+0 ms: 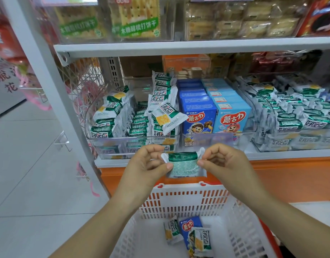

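Over basket [181, 189], cracker packet [184, 164] upright, barcode end down, left hand [147, 164] and right hand [223, 162] pinching its sides

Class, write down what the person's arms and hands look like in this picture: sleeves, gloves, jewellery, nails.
Nothing is worn. The left hand and right hand are bare: no gloves, and no rings show. The left forearm and right forearm are uncovered down to the picture's lower edge, with no sleeve, watch or bracelet in view. The thumbnails look short and unpainted.
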`<action>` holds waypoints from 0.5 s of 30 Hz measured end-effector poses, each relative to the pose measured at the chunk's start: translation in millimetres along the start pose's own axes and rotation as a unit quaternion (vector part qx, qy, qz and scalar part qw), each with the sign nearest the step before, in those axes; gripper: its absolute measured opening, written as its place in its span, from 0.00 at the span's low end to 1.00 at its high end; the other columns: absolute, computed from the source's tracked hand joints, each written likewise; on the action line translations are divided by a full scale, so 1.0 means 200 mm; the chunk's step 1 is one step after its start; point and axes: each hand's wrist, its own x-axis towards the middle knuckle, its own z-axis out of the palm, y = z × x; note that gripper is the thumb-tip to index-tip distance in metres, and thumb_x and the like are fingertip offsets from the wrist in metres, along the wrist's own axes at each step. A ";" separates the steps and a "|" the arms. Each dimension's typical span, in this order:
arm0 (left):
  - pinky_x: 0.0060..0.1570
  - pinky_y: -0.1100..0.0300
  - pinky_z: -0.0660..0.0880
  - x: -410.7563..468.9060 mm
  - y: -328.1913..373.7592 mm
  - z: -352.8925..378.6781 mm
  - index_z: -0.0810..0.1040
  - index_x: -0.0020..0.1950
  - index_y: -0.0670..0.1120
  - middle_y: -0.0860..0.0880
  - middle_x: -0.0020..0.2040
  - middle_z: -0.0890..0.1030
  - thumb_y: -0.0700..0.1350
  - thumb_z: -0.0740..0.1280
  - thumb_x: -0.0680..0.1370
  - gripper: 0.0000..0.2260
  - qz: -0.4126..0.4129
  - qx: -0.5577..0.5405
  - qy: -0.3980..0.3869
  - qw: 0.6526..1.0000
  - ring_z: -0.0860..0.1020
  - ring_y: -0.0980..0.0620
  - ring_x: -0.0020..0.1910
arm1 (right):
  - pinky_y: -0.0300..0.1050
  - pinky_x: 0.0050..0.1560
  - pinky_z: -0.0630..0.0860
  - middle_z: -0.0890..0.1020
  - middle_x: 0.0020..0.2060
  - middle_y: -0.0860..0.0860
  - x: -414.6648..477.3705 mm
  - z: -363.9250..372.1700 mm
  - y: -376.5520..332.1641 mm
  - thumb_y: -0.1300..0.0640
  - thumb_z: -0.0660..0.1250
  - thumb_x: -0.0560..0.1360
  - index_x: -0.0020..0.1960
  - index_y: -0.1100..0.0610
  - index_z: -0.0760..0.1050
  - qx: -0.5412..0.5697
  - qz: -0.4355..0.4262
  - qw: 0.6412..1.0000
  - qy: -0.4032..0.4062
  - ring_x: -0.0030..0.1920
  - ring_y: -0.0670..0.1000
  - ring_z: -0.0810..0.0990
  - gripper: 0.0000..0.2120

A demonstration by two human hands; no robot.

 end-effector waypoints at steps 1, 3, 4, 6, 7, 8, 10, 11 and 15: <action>0.40 0.69 0.76 -0.01 0.00 0.00 0.75 0.52 0.45 0.51 0.39 0.76 0.30 0.70 0.72 0.14 0.011 -0.001 -0.006 1.000 0.80 0.56 0.35 | 0.32 0.38 0.75 0.82 0.34 0.49 0.00 0.00 0.00 0.66 0.72 0.70 0.38 0.56 0.77 0.001 -0.001 1.000 0.006 0.35 0.43 0.79 0.07; 0.39 0.67 0.77 -0.01 0.00 0.01 0.75 0.50 0.45 0.54 0.36 0.77 0.30 0.69 0.73 0.13 0.031 0.009 -0.013 0.999 0.81 0.55 0.35 | 0.31 0.39 0.75 0.83 0.34 0.48 0.00 0.01 0.01 0.67 0.72 0.70 0.38 0.56 0.78 0.005 0.000 1.000 0.017 0.35 0.43 0.79 0.08; 0.39 0.66 0.77 -0.02 -0.01 0.01 0.75 0.49 0.46 0.57 0.35 0.78 0.31 0.69 0.73 0.12 0.040 0.018 -0.016 0.999 0.81 0.55 0.37 | 0.31 0.39 0.75 0.83 0.34 0.48 0.00 0.01 0.02 0.68 0.72 0.70 0.38 0.56 0.78 0.009 0.002 1.000 0.022 0.35 0.43 0.79 0.08; 0.41 0.66 0.77 -0.02 -0.01 0.02 0.76 0.48 0.47 0.59 0.35 0.79 0.31 0.70 0.72 0.13 0.054 0.026 -0.019 0.998 0.81 0.56 0.40 | 0.30 0.39 0.75 0.83 0.32 0.47 0.00 0.01 0.02 0.69 0.71 0.70 0.37 0.56 0.77 0.014 0.003 0.999 0.030 0.34 0.42 0.79 0.09; 0.43 0.66 0.77 -0.03 -0.01 0.02 0.76 0.48 0.48 0.59 0.35 0.79 0.31 0.70 0.72 0.13 0.059 0.030 -0.017 0.998 0.80 0.56 0.41 | 0.30 0.38 0.74 0.82 0.32 0.46 0.00 0.01 0.02 0.69 0.71 0.70 0.37 0.56 0.77 0.016 0.002 0.999 0.033 0.33 0.41 0.79 0.10; 0.44 0.66 0.77 -0.03 -0.01 0.02 0.76 0.48 0.48 0.60 0.36 0.79 0.31 0.70 0.72 0.13 0.064 0.035 -0.016 0.997 0.80 0.57 0.41 | 0.29 0.38 0.74 0.82 0.31 0.45 0.00 0.02 0.02 0.70 0.71 0.70 0.37 0.55 0.77 0.017 0.001 0.999 0.034 0.33 0.40 0.79 0.11; 0.45 0.67 0.76 -0.03 -0.01 0.01 0.77 0.48 0.49 0.62 0.36 0.78 0.32 0.71 0.72 0.12 0.070 0.047 -0.013 0.996 0.79 0.60 0.41 | 0.29 0.38 0.74 0.82 0.31 0.44 0.00 0.02 0.02 0.70 0.71 0.70 0.37 0.55 0.77 0.017 -0.003 0.999 0.034 0.33 0.39 0.79 0.11; 0.46 0.67 0.76 -0.03 -0.01 0.01 0.77 0.48 0.49 0.62 0.36 0.78 0.33 0.71 0.72 0.12 0.070 0.053 -0.011 0.996 0.78 0.61 0.41 | 0.29 0.38 0.74 0.82 0.31 0.44 0.00 0.02 0.02 0.70 0.71 0.70 0.37 0.56 0.77 0.018 -0.004 0.999 0.035 0.33 0.39 0.79 0.11; 0.41 0.67 0.77 -0.02 -0.01 0.00 0.76 0.47 0.50 0.61 0.36 0.78 0.33 0.70 0.74 0.11 0.052 0.052 -0.001 0.997 0.80 0.61 0.40 | 0.30 0.40 0.75 0.83 0.33 0.46 0.00 0.03 0.02 0.69 0.71 0.70 0.37 0.55 0.77 0.022 -0.007 0.999 0.039 0.35 0.41 0.80 0.10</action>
